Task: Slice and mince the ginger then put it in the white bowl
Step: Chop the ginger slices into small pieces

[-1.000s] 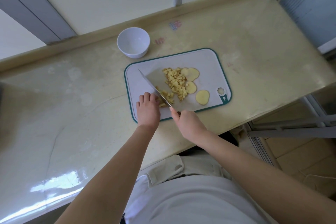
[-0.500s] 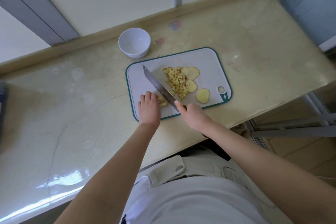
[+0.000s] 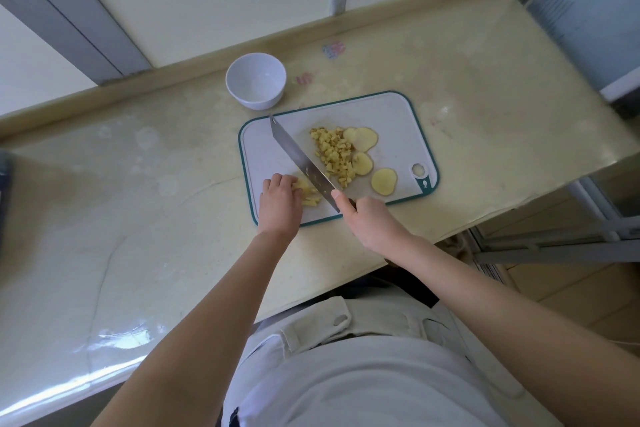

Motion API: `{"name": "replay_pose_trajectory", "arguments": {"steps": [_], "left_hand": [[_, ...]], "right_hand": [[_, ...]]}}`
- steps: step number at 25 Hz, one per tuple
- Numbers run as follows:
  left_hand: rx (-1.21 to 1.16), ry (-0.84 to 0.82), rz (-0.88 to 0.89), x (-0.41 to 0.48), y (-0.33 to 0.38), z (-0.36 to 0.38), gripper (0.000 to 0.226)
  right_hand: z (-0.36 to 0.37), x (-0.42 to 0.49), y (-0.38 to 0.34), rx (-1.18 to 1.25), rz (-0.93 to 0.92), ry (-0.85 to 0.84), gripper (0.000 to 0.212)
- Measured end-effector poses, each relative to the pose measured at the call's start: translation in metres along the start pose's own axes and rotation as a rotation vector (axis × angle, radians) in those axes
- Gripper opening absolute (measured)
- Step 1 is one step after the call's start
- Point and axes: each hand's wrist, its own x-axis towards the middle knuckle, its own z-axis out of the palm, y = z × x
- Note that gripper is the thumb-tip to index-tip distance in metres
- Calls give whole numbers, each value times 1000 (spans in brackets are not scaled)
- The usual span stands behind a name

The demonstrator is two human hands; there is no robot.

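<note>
1. Progress, as I judge it: roughly midway. Slicing looked done; mincing partly done; nothing in the bowl [image 3: 258, 103] yet.
2. Done so far: a pile of mince [image 3: 333, 153] lay at the centre of the board [image 3: 393, 114].
3. Left to do: three slices [image 3: 383, 181] lay uncut right of the pile, two touching it and one apart at lower right. Some strips [image 3: 309, 196] at the board's lower left were half cut. Then the transfer to the bowl.
4. Left hand [image 3: 278, 205]: fingers curled down over the strips, pinning them to the board, tips just beside the blade.
5. Right hand [image 3: 371, 222]: wrapped round the knife [image 3: 300, 159] handle, one finger up on the spine by the heel.
6. The blade ran diagonally from frame centre toward the board's upper-left corner. Can't tell whether the edge touched the board.
7. Edges: the board's near edge sat close to the front edge of the desk [image 3: 138, 204], esp. at lower right. The strips lay near the board's lower-left edge, so bits could skip off there.
8. Room: bare board showed at upper right and upper left. The bowl stood just beyond the upper-left corner, apart from the board, w/ nothing between. Short carry, I'd say.
9. Behind the bowl the desk's raised back lip limited any push that way.
</note>
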Motion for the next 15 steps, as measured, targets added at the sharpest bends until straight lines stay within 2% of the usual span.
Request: {"name": "replay_pose_trajectory", "arguments": {"steps": [3,15], "left_hand": [[-15,20,-11,2,0,1,27],[-88,77,-37,4,2,-1,20]], "right_hand": [[4,-4,1,25,30,29,62],[8,-11,-3,-20,26,-39,58]]}}
